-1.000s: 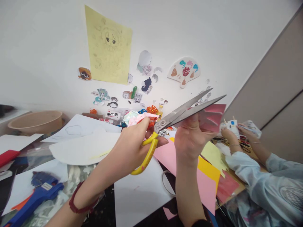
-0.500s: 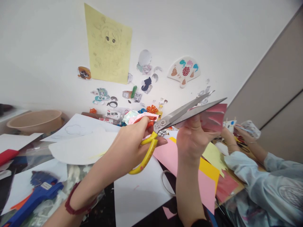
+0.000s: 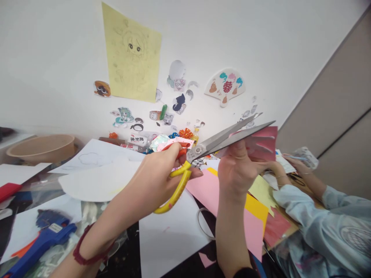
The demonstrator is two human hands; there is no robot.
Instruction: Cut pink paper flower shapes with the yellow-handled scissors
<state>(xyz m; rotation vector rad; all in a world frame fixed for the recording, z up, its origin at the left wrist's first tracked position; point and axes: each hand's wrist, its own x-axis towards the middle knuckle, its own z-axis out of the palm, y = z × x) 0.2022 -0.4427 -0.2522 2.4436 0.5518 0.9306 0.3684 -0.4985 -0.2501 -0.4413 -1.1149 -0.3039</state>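
The left hand [image 3: 160, 170] grips the scissors [image 3: 198, 150] by the handles, likely so the 2 blades can snip. The right hand [image 3: 236, 170] pinches the red paper [image 3: 266, 144] by the blades, maybe to keep it still. Pink paper [image 3: 203, 189] lies below both hands.

Left hand [image 3: 160, 170] curled, right hand [image 3: 236, 170] raised

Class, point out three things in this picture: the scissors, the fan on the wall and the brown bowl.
Scissors [image 3: 209, 144]: head view, blades beside the pivot.
Fan [image 3: 227, 87]: head view, red design at its middle.
Bowl [image 3: 49, 153]: head view, outer wall.
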